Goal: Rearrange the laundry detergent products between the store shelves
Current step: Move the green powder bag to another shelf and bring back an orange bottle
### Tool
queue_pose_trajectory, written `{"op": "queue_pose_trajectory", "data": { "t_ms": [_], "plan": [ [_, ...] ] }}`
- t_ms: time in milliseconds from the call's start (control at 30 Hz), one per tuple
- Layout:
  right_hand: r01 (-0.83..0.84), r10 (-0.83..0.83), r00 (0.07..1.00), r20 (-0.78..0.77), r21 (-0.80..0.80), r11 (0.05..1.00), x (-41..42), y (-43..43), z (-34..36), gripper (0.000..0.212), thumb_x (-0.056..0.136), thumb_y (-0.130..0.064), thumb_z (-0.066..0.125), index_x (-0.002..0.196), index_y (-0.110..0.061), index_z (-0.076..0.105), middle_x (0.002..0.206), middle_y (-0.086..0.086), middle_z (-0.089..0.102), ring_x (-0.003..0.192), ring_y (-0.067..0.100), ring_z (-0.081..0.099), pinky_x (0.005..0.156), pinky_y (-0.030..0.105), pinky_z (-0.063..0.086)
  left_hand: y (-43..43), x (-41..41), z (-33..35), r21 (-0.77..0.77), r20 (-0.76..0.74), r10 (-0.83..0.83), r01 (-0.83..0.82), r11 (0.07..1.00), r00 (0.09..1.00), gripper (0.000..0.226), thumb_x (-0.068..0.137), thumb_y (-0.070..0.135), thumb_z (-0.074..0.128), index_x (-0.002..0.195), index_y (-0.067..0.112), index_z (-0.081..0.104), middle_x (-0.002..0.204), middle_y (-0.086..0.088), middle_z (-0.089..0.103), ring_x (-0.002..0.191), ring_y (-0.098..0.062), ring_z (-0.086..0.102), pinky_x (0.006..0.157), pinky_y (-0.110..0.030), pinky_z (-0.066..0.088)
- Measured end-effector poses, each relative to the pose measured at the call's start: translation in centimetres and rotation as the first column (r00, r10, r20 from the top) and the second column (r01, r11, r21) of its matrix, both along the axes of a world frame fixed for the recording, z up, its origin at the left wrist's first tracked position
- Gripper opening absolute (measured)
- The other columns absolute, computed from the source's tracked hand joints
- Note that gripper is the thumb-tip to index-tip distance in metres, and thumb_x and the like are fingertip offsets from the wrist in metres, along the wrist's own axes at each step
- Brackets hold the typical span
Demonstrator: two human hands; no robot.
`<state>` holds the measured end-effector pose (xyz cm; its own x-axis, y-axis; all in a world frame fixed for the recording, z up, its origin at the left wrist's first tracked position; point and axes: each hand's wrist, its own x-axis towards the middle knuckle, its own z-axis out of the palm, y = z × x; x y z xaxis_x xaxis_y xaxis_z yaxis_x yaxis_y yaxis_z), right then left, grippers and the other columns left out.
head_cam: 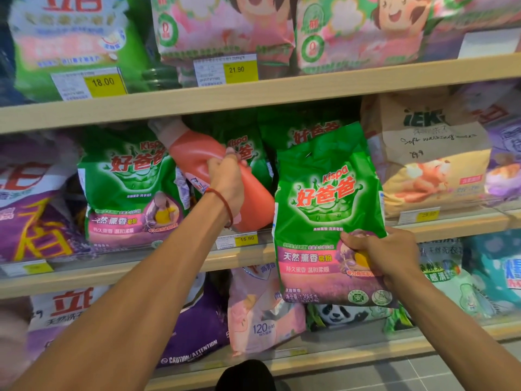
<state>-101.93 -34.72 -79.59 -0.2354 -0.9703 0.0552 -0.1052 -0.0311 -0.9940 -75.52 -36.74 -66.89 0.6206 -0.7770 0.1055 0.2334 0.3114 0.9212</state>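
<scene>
Left hand (228, 179) is wrapped round a coral-red bottle (255, 201). It's tilted, white cap up-left, directly above the yellow 15.90 price tag (245, 239). Right hand (387, 256) clutches the lower corner of a green Kispa bag (327, 198), held out just right of that tag; its bottom line reads 1.208. Three shelved Kispa bags (129, 187) stand above the tag: one left, two behind the bottle. Higher still are two labels, 18.00 (103, 83) and 21.90 (237, 69).

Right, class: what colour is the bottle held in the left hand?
The bottle is salmon red; the head view shows it.
</scene>
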Motion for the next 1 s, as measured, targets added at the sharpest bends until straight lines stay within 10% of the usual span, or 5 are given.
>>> {"op": "queue_pose_trajectory", "data": {
  "t_ms": [467,1000],
  "plan": [
    [-0.033,0.032,0.999,0.016,0.036,0.999,-0.5,-0.7,-0.1,0.046,0.031,-0.050,0.098,0.065,-0.024,0.080,0.063,0.007,0.077,0.070,0.036,0.076,0.074,0.060,0.062,3.4,0.1,2.0,-0.122,-0.187,-0.115,0.093,0.988,0.976,0.012,0.107,0.008,0.044,0.113,0.006,0.033,0.074,-0.002,0.045,0.060,-0.012,0.044,0.059,-0.026,0.042],
    [0.050,-0.049,0.997,-0.060,0.001,0.999,0.0,0.4,0.6,0.033,0.045,-0.048,0.099,0.058,-0.028,0.076,0.045,-0.006,0.066,0.053,0.023,0.061,0.054,0.034,0.046,9.4,0.2,4.1,-0.218,-0.306,-0.156,0.090,0.972,0.939,0.033,0.108,0.010,0.042,0.076,0.013,0.045,0.068,-0.001,0.043,0.059,-0.012,0.041,0.068,-0.027,0.041]
  ]
}}
